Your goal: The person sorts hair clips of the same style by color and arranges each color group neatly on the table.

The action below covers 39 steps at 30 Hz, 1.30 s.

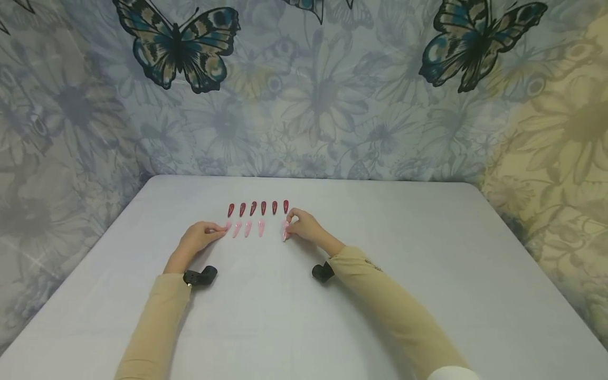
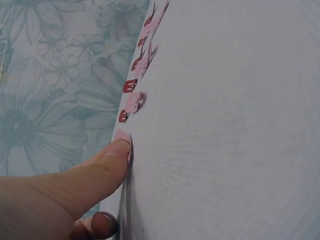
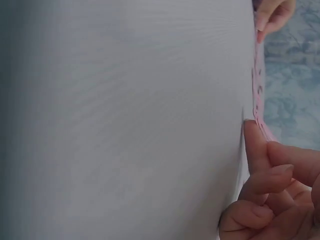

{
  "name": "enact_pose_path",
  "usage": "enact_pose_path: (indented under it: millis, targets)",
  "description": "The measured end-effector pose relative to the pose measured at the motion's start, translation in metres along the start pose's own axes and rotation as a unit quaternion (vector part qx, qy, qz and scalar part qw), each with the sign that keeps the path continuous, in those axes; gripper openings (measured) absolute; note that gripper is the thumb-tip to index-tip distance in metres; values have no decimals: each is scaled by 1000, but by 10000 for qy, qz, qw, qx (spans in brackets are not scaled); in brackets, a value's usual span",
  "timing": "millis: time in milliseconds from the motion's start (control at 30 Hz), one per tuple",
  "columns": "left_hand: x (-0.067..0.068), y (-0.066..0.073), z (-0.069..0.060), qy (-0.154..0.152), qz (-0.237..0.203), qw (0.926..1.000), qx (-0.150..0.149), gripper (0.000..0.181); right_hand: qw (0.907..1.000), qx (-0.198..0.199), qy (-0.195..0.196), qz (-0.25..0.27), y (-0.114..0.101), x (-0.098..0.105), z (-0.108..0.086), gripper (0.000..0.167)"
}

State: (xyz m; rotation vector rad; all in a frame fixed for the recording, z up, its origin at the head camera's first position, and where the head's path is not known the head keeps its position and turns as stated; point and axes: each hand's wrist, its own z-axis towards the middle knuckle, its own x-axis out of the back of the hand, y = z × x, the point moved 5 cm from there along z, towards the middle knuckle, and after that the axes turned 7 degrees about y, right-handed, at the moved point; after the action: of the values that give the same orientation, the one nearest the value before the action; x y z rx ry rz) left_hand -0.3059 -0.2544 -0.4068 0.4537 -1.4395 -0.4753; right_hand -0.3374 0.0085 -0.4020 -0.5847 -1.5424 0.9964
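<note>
Red snap hair clips (image 1: pixel 263 208) lie in a row on the white table. Nearer to the person runs a second row of pink snap hair clips (image 1: pixel 248 229). At its left end, my left hand (image 1: pixel 197 238) has its thumb and fingertips on a pink hair clip (image 2: pixel 121 135), which they partly cover. My right hand (image 1: pixel 306 228) pinches another pink hair clip (image 1: pixel 285 230) between thumb and finger, just below the rightmost red clip (image 1: pixel 286 206). A gap separates this clip from the other pink ones. In the right wrist view, its strip (image 3: pixel 261 127) emerges from the fingers.
The white table (image 1: pixel 294 316) extends around both rows. Behind it hangs a wall covering (image 1: pixel 323 105) with flowers and butterflies. A dark wrist camera (image 1: pixel 201 275) sits on the left wrist and another camera (image 1: pixel 323 272) on the right. A white rounded thing (image 1: pixel 453 373) shows at the bottom edge.
</note>
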Motion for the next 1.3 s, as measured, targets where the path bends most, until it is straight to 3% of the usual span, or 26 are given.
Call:
enact_pose_path:
  millis: [233, 600, 967, 1300]
  targets:
    - [0, -2, 1, -6, -98, 9999, 106, 26, 9995, -58, 303, -77, -12, -15, 12, 13]
    - [0, -4, 1, 7, -107, 9997, 209, 27, 9940, 14, 746, -800, -7, -20, 22, 14]
    - [0, -2, 1, 32, -92, 9998, 167, 27, 9866, -61, 950, -1324, -4, -20, 22, 13]
    - [-1, -2, -1, 2, -108, 9997, 223, 27, 9844, -202, 992, -1439, -6, -22, 20, 13]
